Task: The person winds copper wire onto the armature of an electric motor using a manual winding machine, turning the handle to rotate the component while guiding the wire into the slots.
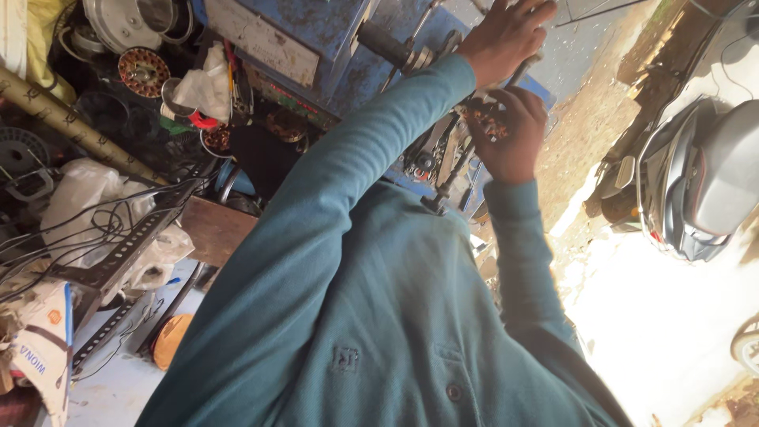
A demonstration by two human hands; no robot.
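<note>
Up against the blue machine (332, 47), seen from the head camera at a steep tilt, both hands work close together. One hand (506, 35), the upper in the picture, is clenched around a dark metal handle (443, 186) that runs down past the other; which is left or right I cannot tell. The lower hand (514, 134) closes on a small copper-wound part (484, 119) pressed against the machine's fittings. Teal sleeves (348, 205) fill the middle. Beside the machine a cluttered counter (213, 225) carries wound motor cores (142, 71), black cables (71, 229), a slotted metal bracket (118, 253) and white bags (79, 190). Sunlit dirt ground (672, 316) and a parked scooter (704, 182) lie beyond.
</note>
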